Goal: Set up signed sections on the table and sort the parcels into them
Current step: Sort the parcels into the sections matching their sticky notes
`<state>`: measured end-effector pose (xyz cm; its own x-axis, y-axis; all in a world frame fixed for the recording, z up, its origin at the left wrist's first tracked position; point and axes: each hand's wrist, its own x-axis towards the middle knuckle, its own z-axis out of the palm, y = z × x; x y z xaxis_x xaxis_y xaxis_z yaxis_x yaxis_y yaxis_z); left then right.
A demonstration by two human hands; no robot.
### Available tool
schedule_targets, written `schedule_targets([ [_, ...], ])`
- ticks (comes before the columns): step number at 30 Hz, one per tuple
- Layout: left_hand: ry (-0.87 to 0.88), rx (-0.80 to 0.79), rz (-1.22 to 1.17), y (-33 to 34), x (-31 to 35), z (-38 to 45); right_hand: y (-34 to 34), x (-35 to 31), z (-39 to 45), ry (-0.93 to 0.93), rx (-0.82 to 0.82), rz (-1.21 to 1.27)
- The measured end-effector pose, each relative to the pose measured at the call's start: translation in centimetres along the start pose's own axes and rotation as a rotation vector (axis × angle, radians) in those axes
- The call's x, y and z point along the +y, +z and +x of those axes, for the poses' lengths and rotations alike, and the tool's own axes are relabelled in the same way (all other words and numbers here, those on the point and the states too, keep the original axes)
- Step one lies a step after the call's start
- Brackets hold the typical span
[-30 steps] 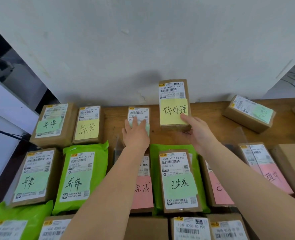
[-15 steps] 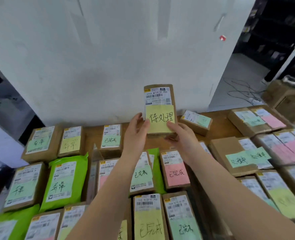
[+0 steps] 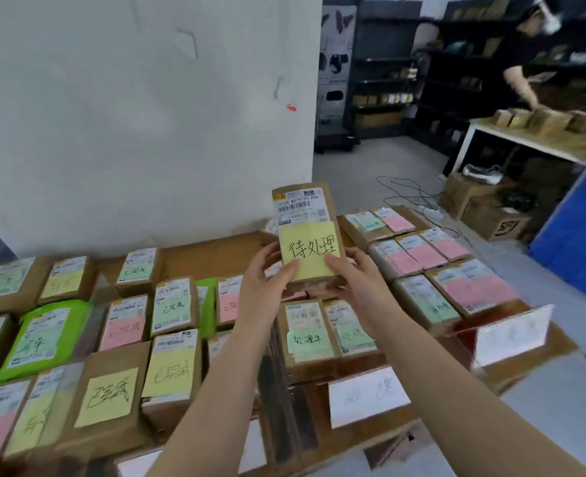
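Observation:
I hold a brown parcel [image 3: 306,215] upright above the middle of the wooden table [image 3: 209,251]; it bears a shipping label and a yellow note with handwriting. My left hand [image 3: 267,273] grips its lower left edge, and my right hand [image 3: 353,273] grips its lower right edge. Below and around lie several brown and green parcels with green, pink and yellow notes, grouped in rows: a green bag [image 3: 44,333] at left, pink-noted boxes [image 3: 422,251] at right. Two white sign cards [image 3: 367,395] [image 3: 511,333] stand at the near right.
A white wall [image 3: 130,115] rises behind the table. On the floor to the right are cables [image 3: 415,197], cardboard boxes [image 3: 480,208] and a blue bin [image 3: 577,235]. Another person [image 3: 532,63] leans over a far white table stacked with parcels; dark shelves stand behind.
My left hand left a parcel lying on the table and joined the right on the yellow-noted parcel. Both lifted it off the table and carried it rightward as my view turned right.

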<state>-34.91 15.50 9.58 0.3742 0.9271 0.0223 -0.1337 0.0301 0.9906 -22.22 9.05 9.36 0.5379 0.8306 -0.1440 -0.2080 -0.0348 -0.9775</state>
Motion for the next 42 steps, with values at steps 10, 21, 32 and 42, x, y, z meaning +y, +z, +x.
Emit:
schedule_targets([
  [10,-0.052,-0.147,-0.028,11.1,-1.1,-3.4,-12.3,-1.8,-3.4,-0.044,0.174,-0.049],
  [21,-0.079,-0.200,-0.008,22.1,-4.4,-1.3,-22.8,-3.4,0.6,-0.034,0.273,-0.168],
  [32,-0.095,-0.182,-0.003,32.8,-6.0,5.3,-31.9,-6.1,9.2,-0.044,0.214,-0.157],
  [42,-0.107,-0.097,0.121,40.5,-7.7,9.4,-38.8,-5.9,16.4,-0.018,0.158,-0.110],
])
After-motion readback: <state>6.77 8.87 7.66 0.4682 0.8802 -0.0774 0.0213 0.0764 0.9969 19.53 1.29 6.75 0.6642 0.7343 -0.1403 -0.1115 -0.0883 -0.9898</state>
